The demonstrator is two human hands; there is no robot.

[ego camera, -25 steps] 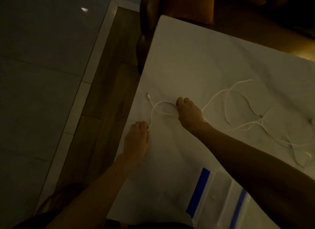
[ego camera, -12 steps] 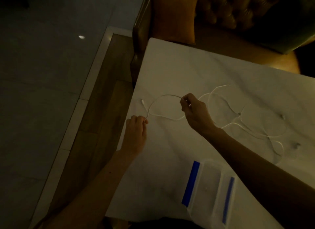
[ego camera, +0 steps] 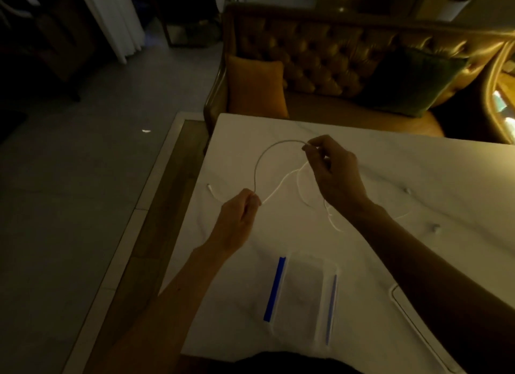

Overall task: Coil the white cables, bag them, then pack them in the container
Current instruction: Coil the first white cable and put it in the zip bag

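Note:
A thin white cable (ego camera: 260,161) arches above the white table (ego camera: 418,173). My left hand (ego camera: 239,220) pinches it low near its plug end (ego camera: 209,187), which trails off to the left. My right hand (ego camera: 331,173) pinches the cable higher up, at the far end of the arch. The cable's loose length hangs in loops between and below my hands and runs under my right wrist. Two clear zip bags with blue strips (ego camera: 303,295) lie flat on the table near me.
A tufted leather sofa (ego camera: 334,61) with an orange cushion (ego camera: 256,89) and a green cushion (ego camera: 412,83) stands behind the table. Two small white pieces (ego camera: 434,228) lie at the right. A clear container's rim (ego camera: 412,318) shows at the lower right. The table's left edge drops to the floor.
Both hands have lifted off the table with the cable, and the stretch between them has risen into a tall arch. The camera has tilted up, bringing the sofa into view.

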